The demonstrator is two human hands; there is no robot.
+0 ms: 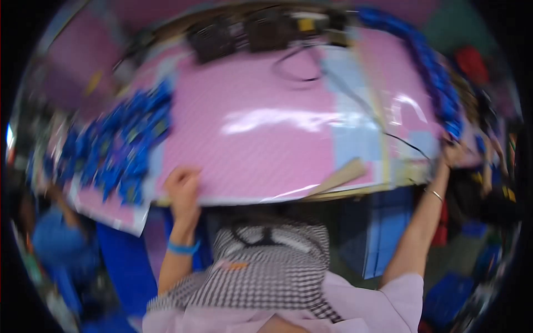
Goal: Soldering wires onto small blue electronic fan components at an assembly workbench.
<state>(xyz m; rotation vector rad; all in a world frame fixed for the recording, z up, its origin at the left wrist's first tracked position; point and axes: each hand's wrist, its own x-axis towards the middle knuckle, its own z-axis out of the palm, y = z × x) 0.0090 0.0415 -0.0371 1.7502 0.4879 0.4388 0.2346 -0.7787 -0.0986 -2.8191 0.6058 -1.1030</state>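
My left hand (182, 180) is over the near edge of the pink table, its fingers curled into a loose fist. Nothing shows in it. At the far right, my right hand (452, 152) reaches to the lower end of a long row of shiny blue pieces (436, 72). Its fingers are smeared and partly hidden, so a grip on a piece cannot be made out. To the left of my left hand, a spread of blue pieces (125, 139) covers the table's left part; the blur hides their kind.
The pink-and-light-blue tabletop (266, 150) has a glossy cover. A dark cable (355, 97) crosses it towards my right hand. Dark boxes (269, 30) line the back edge. A tan strip (338, 177) lies near the front. Another person in blue (58, 238) is at the left.
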